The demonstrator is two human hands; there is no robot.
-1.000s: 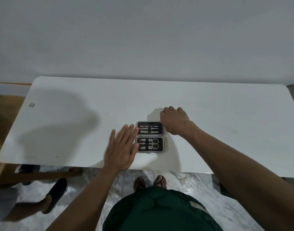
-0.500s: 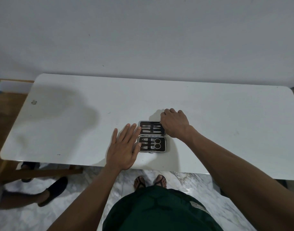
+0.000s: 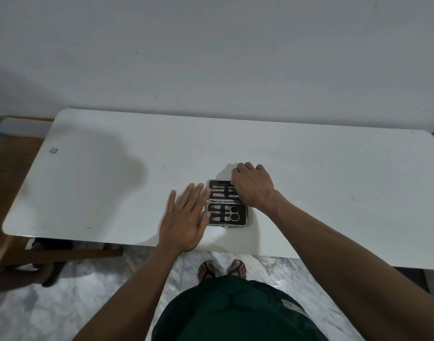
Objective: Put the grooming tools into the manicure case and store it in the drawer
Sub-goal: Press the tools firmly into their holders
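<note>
A small manicure case [image 3: 226,214] lies open flat on the white table [image 3: 334,173], both black-lined halves facing up. The near half holds scissors [image 3: 234,213] and clippers under a strap; the far half holds several slim metal tools [image 3: 219,191]. My left hand [image 3: 185,219] lies flat, fingers spread, against the case's left edge. My right hand [image 3: 252,187] is curled over the right end of the far half, its fingertips on the tools there; what they pinch is hidden.
A plain grey wall stands behind the table. At the left are a wooden bench and another person's foot in a dark sandal [image 3: 49,275]. My own feet [image 3: 222,268] stand on marble floor below the table's front edge.
My right hand has shifted slightly left over the far half of the case. The left hand has stayed flat beside the case. The view has drifted a little.
</note>
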